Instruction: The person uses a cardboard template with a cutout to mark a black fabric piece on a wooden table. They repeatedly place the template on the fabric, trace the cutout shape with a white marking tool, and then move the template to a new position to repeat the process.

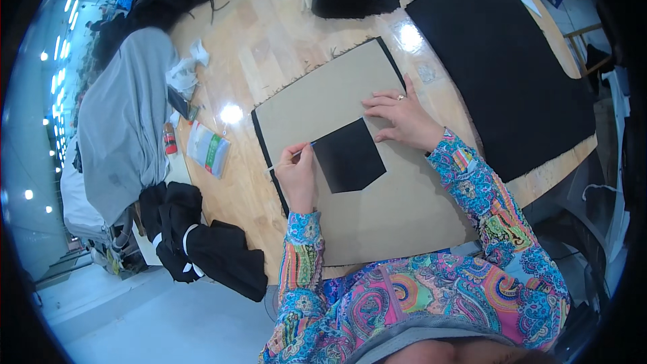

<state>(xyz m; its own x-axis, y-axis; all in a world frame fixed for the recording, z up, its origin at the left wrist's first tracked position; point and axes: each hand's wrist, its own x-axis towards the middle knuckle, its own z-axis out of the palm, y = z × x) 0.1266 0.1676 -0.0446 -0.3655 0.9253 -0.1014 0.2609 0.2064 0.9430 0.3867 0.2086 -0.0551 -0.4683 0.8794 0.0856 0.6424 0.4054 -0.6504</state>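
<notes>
Spreading across a pale wooden table (269, 40) strewn with dark cloth lies a brown cardboard sheet (377, 209). The left hand (298, 174) pinches a thin white marker (290, 158) at the corner of a black pocket-shaped piece (347, 158); the right hand (403, 120) presses flat, fingers spread, just beside its top edge. Bare cardboard lies below.

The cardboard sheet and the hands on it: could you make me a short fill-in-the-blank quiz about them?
1. The left hand holds a thin white ____.
2. The right hand presses flat on the brown ____ sheet.
3. The cut-out in the cardboard shows fabric coloured ____.

Missing words: marking stick; cardboard; black
</notes>
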